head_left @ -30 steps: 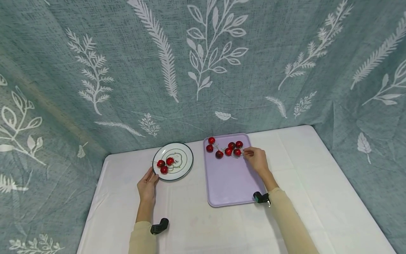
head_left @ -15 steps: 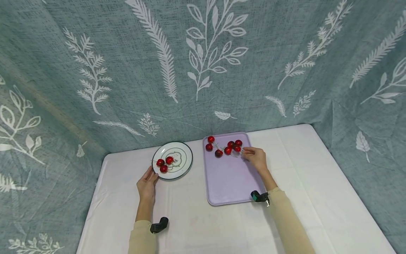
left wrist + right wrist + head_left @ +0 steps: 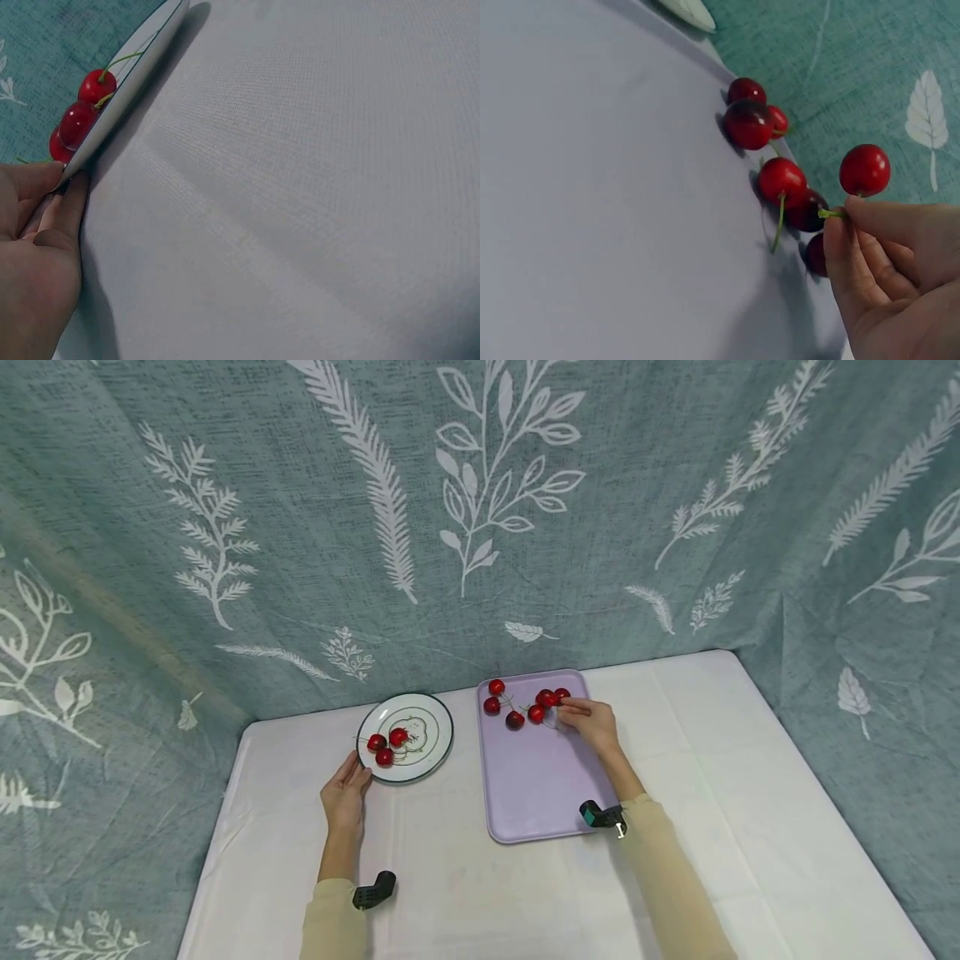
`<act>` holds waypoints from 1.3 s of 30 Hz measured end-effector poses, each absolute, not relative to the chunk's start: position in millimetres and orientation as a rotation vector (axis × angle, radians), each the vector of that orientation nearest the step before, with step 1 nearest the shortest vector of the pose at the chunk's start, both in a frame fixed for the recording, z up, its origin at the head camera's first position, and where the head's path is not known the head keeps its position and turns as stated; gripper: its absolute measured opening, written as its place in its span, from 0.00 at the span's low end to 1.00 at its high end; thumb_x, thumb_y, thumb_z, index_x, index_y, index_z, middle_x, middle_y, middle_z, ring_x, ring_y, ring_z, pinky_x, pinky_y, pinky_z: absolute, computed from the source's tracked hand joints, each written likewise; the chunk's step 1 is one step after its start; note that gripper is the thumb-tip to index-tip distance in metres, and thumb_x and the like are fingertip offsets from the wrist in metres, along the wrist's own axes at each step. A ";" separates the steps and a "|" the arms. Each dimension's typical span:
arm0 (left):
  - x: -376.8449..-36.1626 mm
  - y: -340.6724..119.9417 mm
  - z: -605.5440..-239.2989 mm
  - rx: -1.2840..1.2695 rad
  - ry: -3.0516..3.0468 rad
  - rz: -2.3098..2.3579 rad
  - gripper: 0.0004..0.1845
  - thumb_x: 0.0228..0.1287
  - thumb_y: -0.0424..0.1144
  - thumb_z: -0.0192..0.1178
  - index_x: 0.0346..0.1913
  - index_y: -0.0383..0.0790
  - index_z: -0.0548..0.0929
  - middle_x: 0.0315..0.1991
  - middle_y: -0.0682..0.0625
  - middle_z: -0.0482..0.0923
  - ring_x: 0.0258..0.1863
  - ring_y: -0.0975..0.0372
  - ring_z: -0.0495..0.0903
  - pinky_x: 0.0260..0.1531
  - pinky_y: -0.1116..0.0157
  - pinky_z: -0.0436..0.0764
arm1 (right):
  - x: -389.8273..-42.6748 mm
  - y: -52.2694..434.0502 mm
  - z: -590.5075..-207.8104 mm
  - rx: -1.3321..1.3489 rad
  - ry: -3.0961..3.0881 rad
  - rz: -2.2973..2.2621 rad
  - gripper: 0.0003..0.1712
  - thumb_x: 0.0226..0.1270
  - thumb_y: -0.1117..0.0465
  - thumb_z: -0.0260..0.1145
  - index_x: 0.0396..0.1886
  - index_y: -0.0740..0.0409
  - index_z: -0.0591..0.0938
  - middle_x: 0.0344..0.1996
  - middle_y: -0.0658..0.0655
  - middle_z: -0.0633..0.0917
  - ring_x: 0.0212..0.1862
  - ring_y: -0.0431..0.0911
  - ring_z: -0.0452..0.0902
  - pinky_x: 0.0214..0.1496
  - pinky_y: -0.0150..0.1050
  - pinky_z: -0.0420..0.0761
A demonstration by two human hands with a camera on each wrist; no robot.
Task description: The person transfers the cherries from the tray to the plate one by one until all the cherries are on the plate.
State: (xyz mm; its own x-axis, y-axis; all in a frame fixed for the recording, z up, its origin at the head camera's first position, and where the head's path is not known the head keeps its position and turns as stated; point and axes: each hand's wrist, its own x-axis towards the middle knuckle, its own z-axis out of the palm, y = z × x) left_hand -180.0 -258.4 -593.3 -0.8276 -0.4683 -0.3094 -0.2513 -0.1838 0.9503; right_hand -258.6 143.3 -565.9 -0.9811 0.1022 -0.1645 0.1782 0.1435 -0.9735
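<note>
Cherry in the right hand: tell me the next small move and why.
Probably carry the cherry left to the plate. The right hand pinches its stem, and in the right wrist view it hangs clear above the tray. Three cherries already lie on the plate, whose near rim the left hand touches, so the lifted one likely goes there too.

No legible text, label, brand, number or sign was observed in any view. The backdrop cloth (image 3: pixel 480 510) carried only white leaf and fern prints. The plate (image 3: pixel 435 752) bore a line motif without lettering, and the tray (image 3: pixel 540 785) was plain.
</note>
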 end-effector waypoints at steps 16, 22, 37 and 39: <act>-179.4 -259.1 -593.4 0.895 -1.928 -2.149 0.30 0.67 0.24 0.55 0.72 0.35 0.65 0.70 0.40 0.66 0.68 0.56 0.68 0.56 0.75 0.78 | -256.7 109.2 -564.0 0.143 2.289 -2.076 0.17 0.59 0.76 0.68 0.49 0.76 0.82 0.37 0.69 0.87 0.32 0.36 0.83 0.36 0.25 0.85; -178.8 -258.3 -592.7 0.871 -1.934 -2.144 0.30 0.68 0.25 0.54 0.72 0.35 0.65 0.70 0.41 0.65 0.69 0.56 0.67 0.57 0.74 0.77 | -256.8 96.4 -559.7 0.097 2.327 -2.052 0.15 0.57 0.76 0.69 0.46 0.76 0.83 0.36 0.70 0.87 0.34 0.43 0.86 0.34 0.26 0.85; -177.4 -257.9 -592.7 0.864 -1.934 -2.139 0.30 0.67 0.24 0.54 0.72 0.34 0.65 0.70 0.40 0.65 0.69 0.55 0.67 0.55 0.75 0.78 | -254.0 61.0 -556.1 -0.010 2.365 -2.020 0.14 0.55 0.75 0.70 0.43 0.73 0.86 0.32 0.66 0.88 0.31 0.41 0.85 0.33 0.24 0.83; -177.2 -258.2 -592.7 0.863 -1.932 -2.143 0.30 0.67 0.24 0.54 0.72 0.34 0.65 0.70 0.40 0.65 0.69 0.55 0.67 0.55 0.75 0.78 | -253.6 56.6 -555.4 -0.022 2.372 -2.017 0.13 0.55 0.75 0.70 0.43 0.72 0.86 0.32 0.66 0.88 0.31 0.40 0.84 0.32 0.24 0.83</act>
